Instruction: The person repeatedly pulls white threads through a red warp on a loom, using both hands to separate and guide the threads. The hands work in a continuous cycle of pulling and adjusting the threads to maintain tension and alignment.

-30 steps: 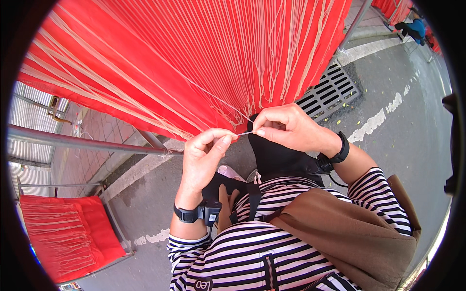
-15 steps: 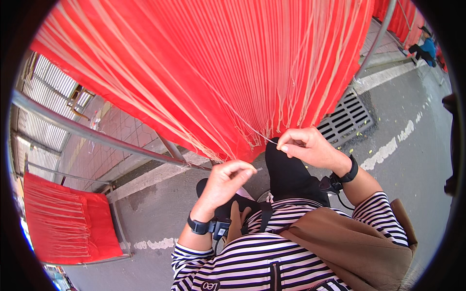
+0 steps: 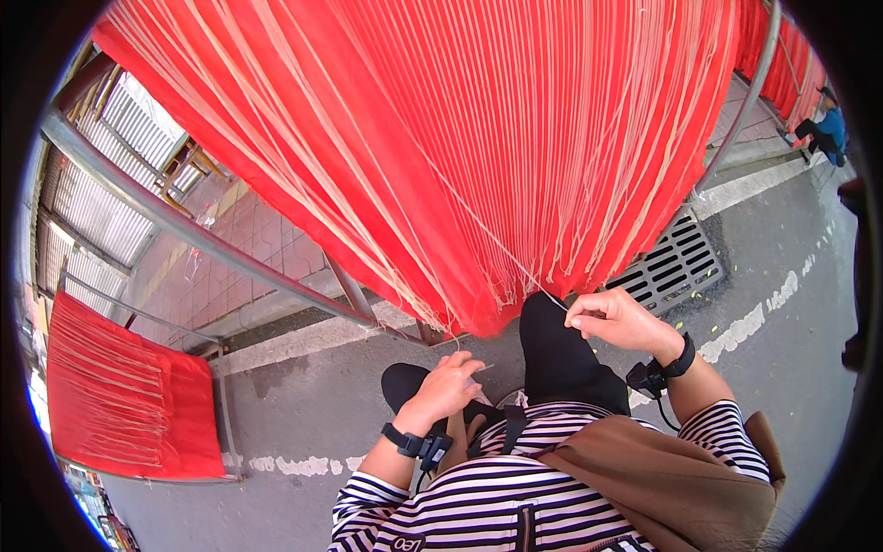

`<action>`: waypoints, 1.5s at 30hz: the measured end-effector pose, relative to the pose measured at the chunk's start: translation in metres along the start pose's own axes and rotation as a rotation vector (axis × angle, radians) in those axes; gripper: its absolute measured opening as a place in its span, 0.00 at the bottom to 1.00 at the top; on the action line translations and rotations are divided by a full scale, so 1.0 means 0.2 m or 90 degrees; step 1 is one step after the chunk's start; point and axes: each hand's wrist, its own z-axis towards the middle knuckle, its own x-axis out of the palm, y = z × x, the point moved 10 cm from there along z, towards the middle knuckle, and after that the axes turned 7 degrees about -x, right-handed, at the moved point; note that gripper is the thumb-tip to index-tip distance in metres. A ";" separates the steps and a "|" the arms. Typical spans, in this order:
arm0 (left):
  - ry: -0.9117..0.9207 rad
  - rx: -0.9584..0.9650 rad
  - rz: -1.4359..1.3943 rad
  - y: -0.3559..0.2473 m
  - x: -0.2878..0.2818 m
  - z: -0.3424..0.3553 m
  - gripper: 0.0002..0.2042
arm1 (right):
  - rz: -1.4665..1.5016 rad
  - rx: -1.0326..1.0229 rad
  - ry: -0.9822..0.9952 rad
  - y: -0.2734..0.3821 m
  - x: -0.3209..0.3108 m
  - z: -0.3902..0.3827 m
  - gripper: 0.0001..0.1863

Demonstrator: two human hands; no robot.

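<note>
A red cloth (image 3: pixel 446 276) hangs in front of me, covered with long pale strings that gather into knotted ends at its lower edge. My right hand (image 3: pixel 614 317) is closed in a pinch on a single pale string (image 3: pixel 501 247), which runs taut up to the left across the cloth. Lower and to the left, my left hand (image 3: pixel 443 386) has its fingers curled together just below the knotted ends. A thin pale bit sticks out beside its fingertips, too small to name. Both wrists wear black straps with small devices.
A metal pole frame (image 3: pixel 212 241) runs along the left of the cloth. A second red stringed cloth (image 3: pixel 129 396) hangs at far left. Under the cloth's right edge lies a drain grate (image 3: pixel 679 262). A person in blue (image 3: pixel 831 129) sits at far right.
The view has shifted, so the cloth and frame sit lower. My left hand has dropped away from the cloth's edge. My right hand has moved right and down, still pinching the string.
</note>
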 end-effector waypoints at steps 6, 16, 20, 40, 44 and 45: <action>0.006 -0.038 -0.014 0.04 -0.13 0.04 0.21 | -0.031 0.017 0.055 -0.10 0.12 -0.07 0.07; -0.079 0.064 -0.485 -0.31 -0.57 0.25 0.18 | 0.034 0.012 0.200 -0.24 0.41 -0.13 0.10; -0.065 0.147 -0.736 -0.52 -0.79 0.25 0.22 | 0.046 0.000 0.240 -0.25 0.51 -0.10 0.11; -0.027 0.003 -0.153 -0.04 0.03 0.32 0.10 | 0.076 0.017 0.229 -0.30 0.51 -0.11 0.08; -0.041 -0.020 -0.077 0.06 0.29 0.39 0.08 | 0.064 0.009 0.232 -0.26 0.53 -0.11 0.08; -0.038 -0.029 -0.062 0.08 0.34 0.40 0.08 | 0.065 0.004 0.236 -0.24 0.53 -0.11 0.08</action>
